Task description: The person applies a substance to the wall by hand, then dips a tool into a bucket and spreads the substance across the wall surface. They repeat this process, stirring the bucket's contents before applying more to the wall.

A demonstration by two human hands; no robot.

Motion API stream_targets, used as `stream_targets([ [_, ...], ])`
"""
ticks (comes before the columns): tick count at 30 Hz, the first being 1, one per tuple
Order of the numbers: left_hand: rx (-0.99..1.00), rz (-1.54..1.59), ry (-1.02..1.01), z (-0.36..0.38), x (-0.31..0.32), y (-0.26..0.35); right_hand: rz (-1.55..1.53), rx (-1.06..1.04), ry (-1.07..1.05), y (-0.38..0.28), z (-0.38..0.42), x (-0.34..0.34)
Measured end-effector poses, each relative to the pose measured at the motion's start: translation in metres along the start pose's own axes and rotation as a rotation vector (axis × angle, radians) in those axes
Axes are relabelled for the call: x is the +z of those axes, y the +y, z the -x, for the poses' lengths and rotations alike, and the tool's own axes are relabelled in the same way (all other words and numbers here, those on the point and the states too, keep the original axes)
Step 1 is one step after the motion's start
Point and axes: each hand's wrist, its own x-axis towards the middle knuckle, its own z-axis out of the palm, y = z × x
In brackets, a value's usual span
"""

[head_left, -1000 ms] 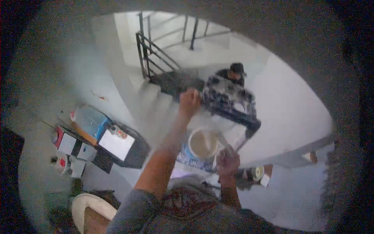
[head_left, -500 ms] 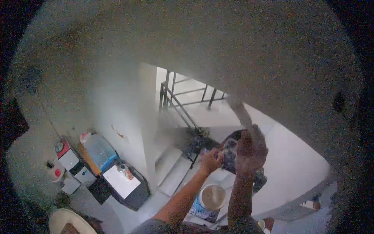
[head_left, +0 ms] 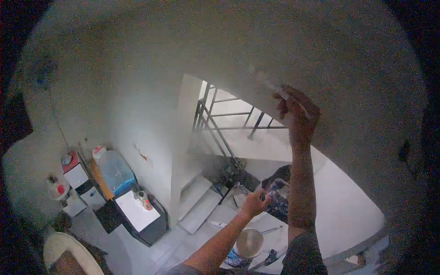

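My right hand (head_left: 300, 107) is raised toward the sloping underside (head_left: 220, 50), its fingers closed round the handle of a pale, blurred brush-like tool (head_left: 270, 83). Lower down, my left hand (head_left: 255, 202) grips the edge of a dark, stained container (head_left: 278, 197) whose inside is smeared with something whitish. Beneath my left forearm stands an open round tub (head_left: 250, 243) with pale contents and a blue patterned side.
Stairs (head_left: 199, 208) with a dark metal railing (head_left: 215, 123) lie ahead. At left are a dark cabinet with a white top (head_left: 137, 213), a translucent blue bin (head_left: 117, 172) and small white boxes (head_left: 75, 176). A round pale seat (head_left: 68, 252) stands lower left.
My right hand has risen from beside the dark container to near the sloping surface, taking the tool along. My left hand, with the container, has shifted slightly down and right.
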Motion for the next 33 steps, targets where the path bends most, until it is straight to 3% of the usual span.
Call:
stream_targets([
  [7, 0.096, -0.148, -0.002, -0.002, 0.002, -0.001, 0.276, -0.088, -0.056, -0.005, -0.024, 0.008],
  [8, 0.104, -0.108, 0.013, -0.004, -0.004, 0.010, 0.381, -0.313, -0.054, -0.009, -0.041, 0.010],
  [9, -0.057, 0.048, -0.071, -0.003, -0.010, 0.022, 0.486, -0.536, -0.052, -0.013, -0.056, 0.012],
  [12, 0.022, -0.096, -0.048, -0.002, -0.006, 0.011, 0.618, -0.631, -0.057, -0.031, -0.097, 0.020],
  [15, -0.013, -0.052, -0.088, -0.003, 0.000, -0.001, 0.666, -0.776, -0.090, -0.027, -0.136, 0.028],
  [19, 0.151, -0.105, 0.069, -0.003, -0.001, 0.003, 0.654, -0.692, -0.135, -0.019, -0.166, 0.039],
  [22, 0.163, -0.035, 0.051, -0.006, -0.003, 0.006, 0.860, -0.811, -0.066, -0.002, -0.170, 0.044],
  [24, 0.149, -0.020, 0.065, -0.002, -0.002, 0.008, 0.974, -1.069, -0.163, 0.014, -0.149, 0.046],
  [25, 0.143, -0.018, 0.064, 0.002, -0.001, 0.007, 0.973, -1.065, -0.169, 0.008, -0.126, 0.053],
  [27, 0.022, -0.055, 0.015, 0.000, -0.001, 0.008, 1.135, -0.530, -0.550, -0.020, -0.080, 0.073],
  [30, 0.040, -0.065, -0.018, 0.000, -0.004, 0.011, 1.172, -0.390, -0.656, -0.037, -0.072, 0.080],
  [32, 0.052, -0.098, -0.005, -0.001, -0.005, 0.010, 1.053, -0.422, -0.601, -0.043, -0.091, 0.072],
  [33, 0.071, -0.130, -0.004, -0.002, -0.005, 0.009, 0.991, -0.614, -0.420, -0.038, -0.109, 0.068],
])
